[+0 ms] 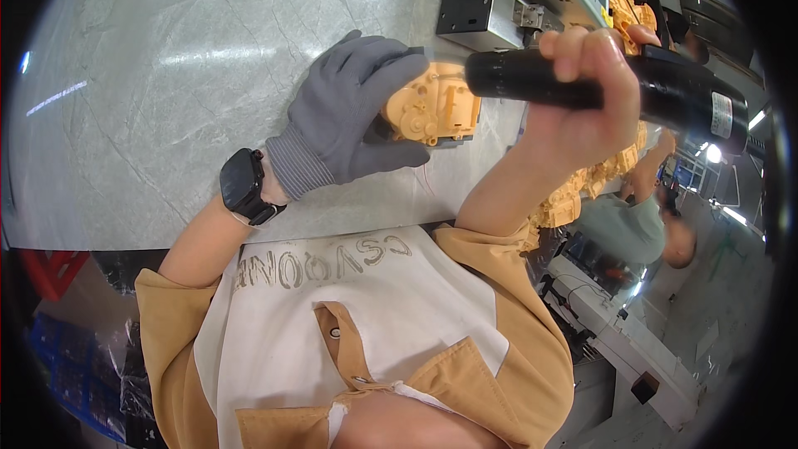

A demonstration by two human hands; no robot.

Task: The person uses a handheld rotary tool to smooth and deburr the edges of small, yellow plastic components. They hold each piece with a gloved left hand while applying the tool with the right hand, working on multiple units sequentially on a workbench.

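Observation:
My left hand (pixel 345 108), in a grey knit glove, curls around an orange plastic housing (pixel 428 108) with round bosses and a boxy end. Fingers grip its far edge and the thumb lies along its near side, with a dark base showing beneath it on the grey table (pixel 166 133). Bare and raised to the right, my right hand (pixel 594 83) wraps around a thick black cylindrical hand tool (pixel 507 76). The tool lies nearly level, its blunt left end close to the housing; whether they touch I cannot tell. Its exact kind is not clear.
A silver and black machine (pixel 528 4) stands at the far right of the table. Piled orange parts (pixel 565 199) line the right side. Beyond them is another person (pixel 632 224). A red frame (pixel 54 270) and blue crates (pixel 71 374) sit low on the left.

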